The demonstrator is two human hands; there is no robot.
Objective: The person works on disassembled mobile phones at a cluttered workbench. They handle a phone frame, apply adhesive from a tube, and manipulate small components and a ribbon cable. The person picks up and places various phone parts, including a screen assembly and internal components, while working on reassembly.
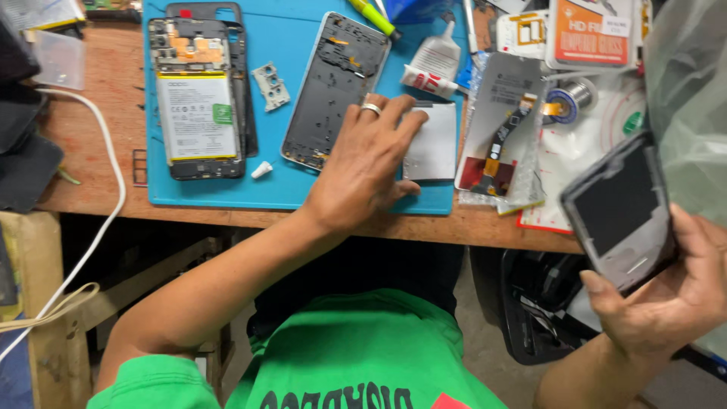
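Cable: a white cable [113, 163] runs down over the left edge of the wooden bench [98, 182] and off toward the floor.
Mat: a blue work mat [288, 189] lies on the bench and bears most of the parts.
Opened phone: a phone with its back off [198, 106] lies at the left of the mat, its white battery exposed, stacked on a dark back cover.
Small parts: a small white bracket [271, 85] lies just beside that phone, and a tiny white cap [260, 170] sits lower on the mat.
Phone frame: an empty dark phone frame [333, 83] lies tilted in the middle of the mat.
Left hand: the left hand [371, 167] lies flat, fingers spread and holding nothing, a ring on one finger; its palm overlaps the frame's lower corner and its fingertips press on a grey flat panel [433, 144] at the mat's right edge.
Glue: a white tube of adhesive [433, 64] lies just above the panel.
Flex part: a silver plate with a dark flex cable [503, 125] lies right of the mat (some of it in clear wrapping).
Solder: a spool of solder wire [569, 97] sits near it.
Right hand: the right hand [674, 295] grips a dark phone screen assembly [621, 212], held off the bench at the right edge of view, thumb along its lower edge.
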